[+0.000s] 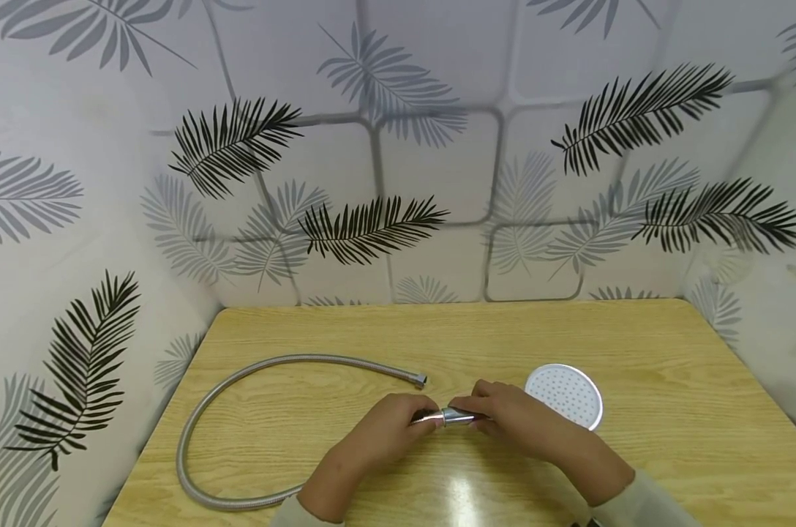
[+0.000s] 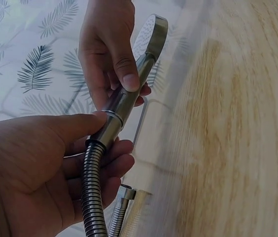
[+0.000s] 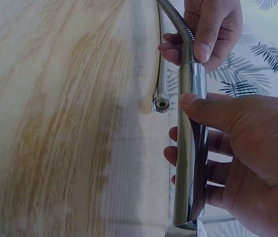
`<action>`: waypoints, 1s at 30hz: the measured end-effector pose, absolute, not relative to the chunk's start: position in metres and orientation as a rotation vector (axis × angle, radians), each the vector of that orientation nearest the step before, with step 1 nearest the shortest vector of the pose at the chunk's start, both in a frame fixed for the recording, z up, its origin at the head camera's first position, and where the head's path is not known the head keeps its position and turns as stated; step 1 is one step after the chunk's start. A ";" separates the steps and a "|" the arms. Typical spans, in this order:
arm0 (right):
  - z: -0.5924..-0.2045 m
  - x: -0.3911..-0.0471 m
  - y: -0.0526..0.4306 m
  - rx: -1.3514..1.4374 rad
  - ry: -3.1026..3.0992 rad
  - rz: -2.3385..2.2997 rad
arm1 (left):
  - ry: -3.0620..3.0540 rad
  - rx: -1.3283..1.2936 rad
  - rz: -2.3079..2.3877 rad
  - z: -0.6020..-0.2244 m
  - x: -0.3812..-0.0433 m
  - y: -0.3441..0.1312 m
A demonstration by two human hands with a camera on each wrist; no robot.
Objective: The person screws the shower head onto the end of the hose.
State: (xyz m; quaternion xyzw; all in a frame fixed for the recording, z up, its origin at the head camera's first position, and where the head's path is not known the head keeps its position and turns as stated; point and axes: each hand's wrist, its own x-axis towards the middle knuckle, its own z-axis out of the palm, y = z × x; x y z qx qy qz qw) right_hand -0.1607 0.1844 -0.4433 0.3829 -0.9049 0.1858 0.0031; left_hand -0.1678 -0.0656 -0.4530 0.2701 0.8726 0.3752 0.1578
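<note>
My right hand [image 1: 513, 413] grips the chrome handle of a hand shower [image 3: 191, 148], whose round white spray face [image 1: 565, 395] points upward to the right of that hand. With thumb and fingers, my left hand [image 1: 391, 428] pinches the connector at the end of a ribbed metal shower hose [image 2: 93, 192]. Handle and connector meet end to end between the two hands, in one line. From there the hose loops round to the left over the table; its other end, a hex nut [image 1: 421, 380], lies just beyond the left hand.
The wooden table [image 1: 668, 380] stands against walls covered in leaf-patterned sheeting [image 1: 437, 168]. Its back edge runs along that covering. A bright glare spot [image 1: 462, 498] shows on the tabletop near the front.
</note>
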 end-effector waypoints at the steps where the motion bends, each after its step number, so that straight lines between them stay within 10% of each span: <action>1: -0.444 -0.161 0.184 1.202 -2.841 0.590 | 2.502 0.772 1.074 -0.453 -0.168 -0.065; 30: -0.444 -0.163 0.181 1.278 -2.846 0.538 | 2.729 0.910 0.964 -0.452 -0.165 -0.066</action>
